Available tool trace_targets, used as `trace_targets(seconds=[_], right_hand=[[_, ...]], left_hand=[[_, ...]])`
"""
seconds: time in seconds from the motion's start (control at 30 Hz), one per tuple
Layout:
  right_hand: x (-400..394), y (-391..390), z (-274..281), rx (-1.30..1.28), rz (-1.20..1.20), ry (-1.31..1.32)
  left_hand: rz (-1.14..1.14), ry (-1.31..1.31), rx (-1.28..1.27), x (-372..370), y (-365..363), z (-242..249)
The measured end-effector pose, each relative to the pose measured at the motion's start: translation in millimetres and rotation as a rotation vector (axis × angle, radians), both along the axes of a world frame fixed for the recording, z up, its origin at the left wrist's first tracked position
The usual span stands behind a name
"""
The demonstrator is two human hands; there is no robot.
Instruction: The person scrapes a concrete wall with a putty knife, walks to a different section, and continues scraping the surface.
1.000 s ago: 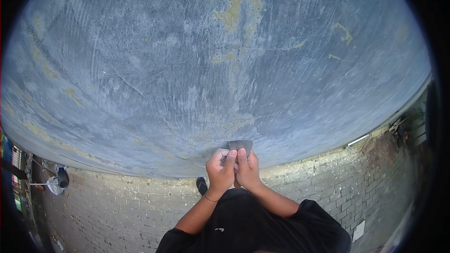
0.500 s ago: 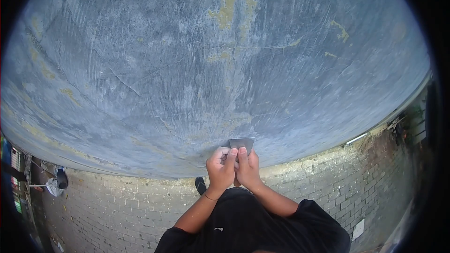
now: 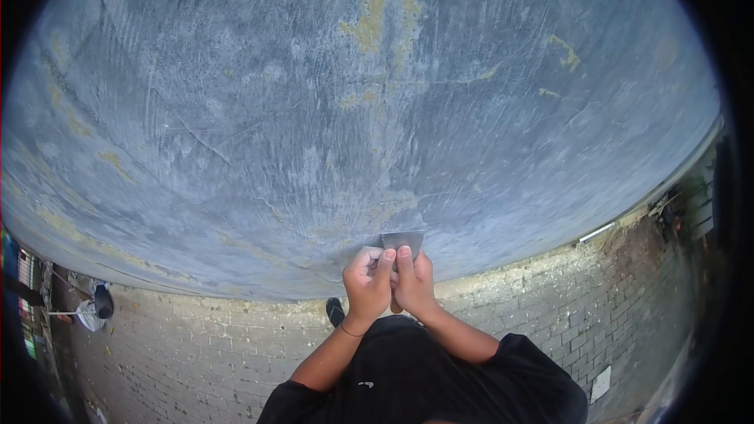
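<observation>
Side by side at the lower middle, my left hand (image 3: pixel 367 284) and my right hand (image 3: pixel 413 283) grip one scraper (image 3: pixel 404 239) between them. Both thumbs press on its flat metal blade, and the tip of a handle shows below the hands. The blade's wide edge lies against the grey-blue wall (image 3: pixel 259 126), low on its surface. Scratches, thin cracks and yellowish patches (image 3: pixel 369 20) mark the wall. My fingers behind the blade are hidden.
Paving bricks (image 3: pixel 212 345) cover the ground along the wall's foot. A dark shoe (image 3: pixel 335 312) stands close to the wall. At the left are a whitish bag (image 3: pixel 90 314) and a dark round object. A pale flat piece (image 3: pixel 601 383) lies at the right.
The wall's marks sit slightly further left in view. Both hands and the scraper have shifted very little, still in the same grip against the wall.
</observation>
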State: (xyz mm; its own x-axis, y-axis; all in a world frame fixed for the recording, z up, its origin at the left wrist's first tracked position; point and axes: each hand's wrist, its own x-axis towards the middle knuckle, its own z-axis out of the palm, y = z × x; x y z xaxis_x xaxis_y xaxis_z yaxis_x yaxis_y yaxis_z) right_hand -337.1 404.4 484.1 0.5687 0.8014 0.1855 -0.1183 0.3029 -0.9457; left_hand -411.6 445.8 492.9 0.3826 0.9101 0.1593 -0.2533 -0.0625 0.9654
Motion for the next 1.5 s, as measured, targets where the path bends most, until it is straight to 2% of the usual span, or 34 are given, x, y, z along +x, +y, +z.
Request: trace_targets(seconds=[0.2,0.3,0.37,0.47,0.57,0.67,0.8,0.87,1.0,1.17,1.27,1.3,1.37,1.5], right_hand=[[1,-5,-1,-0.052,0.058,0.045],[0,0,0,-0.031,-0.026,-0.041],[1,-2,4,-0.044,0.031,0.012],[-1,-2,3,-0.047,0.016,0.027],[-2,-1,6,-0.049,-0.005,-0.053],[-4,0,-5,-0.029,0.038,0.037],[-6,1,6,-0.066,-0.015,0.008],[-3,-1,9,-0.023,0.066,0.068],[-4,5,7,-0.030,-0.018,-0.030],[-6,-1,13,-0.038,0.026,0.060],[-7,4,11,-0.026,-0.075,-0.086],[-6,1,11,-0.035,-0.078,-0.083],[-3,-2,16,-0.046,0.064,0.045],[-4,2,17,-0.061,-0.001,0.001]], left_hand=[[0.005,0.022,0.029,-2,-2,-1],[0.034,0.001,0.010,0,-1,0],[0.032,0.033,0.066,-1,1,1],[-0.007,0.016,0.009,-3,1,-2],[0.011,0.019,0.005,-4,1,5],[0.017,0.043,0.057,-7,3,6],[0.011,0.008,0.003,-7,3,3],[0.016,0.039,0.040,-7,4,10],[0.001,0.007,0.013,-4,6,9],[0.030,0.024,0.063,-4,3,8],[0.016,-0.020,0.007,-5,2,10],[0.014,-0.017,-0.001,-6,1,11],[0.002,0.015,0.035,-7,4,16],[0.011,-0.006,0.025,-4,5,14]])
